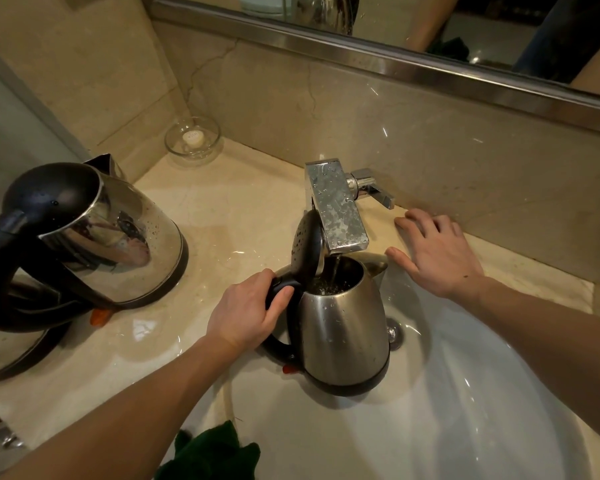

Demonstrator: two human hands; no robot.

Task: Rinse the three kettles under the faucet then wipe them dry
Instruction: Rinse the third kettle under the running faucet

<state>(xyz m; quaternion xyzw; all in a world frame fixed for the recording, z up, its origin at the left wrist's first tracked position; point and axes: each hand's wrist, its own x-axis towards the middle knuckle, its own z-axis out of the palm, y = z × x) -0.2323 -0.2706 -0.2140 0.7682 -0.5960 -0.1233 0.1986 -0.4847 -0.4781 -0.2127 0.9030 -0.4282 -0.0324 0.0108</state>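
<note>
A steel kettle [341, 330] with its black lid flipped up stands in the white sink [464, 393] under the square chrome faucet [336, 206]. A thin stream of water runs into its mouth. My left hand [248, 311] grips its black handle. My right hand [433, 252] lies flat with spread fingers on the counter, just below the faucet lever [378, 194]. A second steel kettle [94, 233] with a black lid and handle stands on the counter at left. Part of a third kettle [11, 348] shows at the left edge.
A glass dish [192, 138] with a small white piece sits in the back corner. A dark green cloth [215, 452] lies at the sink's front rim. The marble counter [236, 216] is wet. A mirror [430, 26] runs along the back wall above the backsplash.
</note>
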